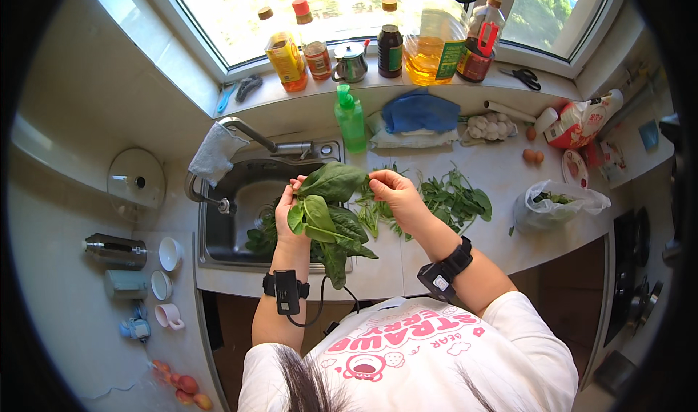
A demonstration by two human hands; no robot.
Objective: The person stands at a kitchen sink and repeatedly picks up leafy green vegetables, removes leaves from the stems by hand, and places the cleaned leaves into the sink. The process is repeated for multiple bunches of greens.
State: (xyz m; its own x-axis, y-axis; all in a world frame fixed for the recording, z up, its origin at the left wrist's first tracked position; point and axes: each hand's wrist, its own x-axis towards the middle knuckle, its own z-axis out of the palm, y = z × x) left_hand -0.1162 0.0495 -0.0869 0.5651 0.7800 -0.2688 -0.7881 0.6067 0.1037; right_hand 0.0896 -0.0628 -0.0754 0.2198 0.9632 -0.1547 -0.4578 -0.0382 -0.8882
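A leafy green bunch (330, 216), which looks like spinach, rests in my left hand (287, 216) above the right edge of the sink (240, 167). Its broad leaves hang down past my wrist. With thumb and forefinger together, my right hand (397, 195) pinches at the tip of the largest leaf. More greens (264, 232) lie in the sink, partly hidden behind my left hand. On the counter to the right are a pile of loose leaves (452, 194) and some cut stems (371, 216), partly covered by my right hand.
A faucet (262, 134) draped with a grey cloth (217, 153) arches over the sink. Behind stand a green pump bottle (350, 120) and, on the sill, an oil jug (433, 58) and scissors (523, 78). A plastic bag of greens (551, 207) and eggs (533, 156) are at right.
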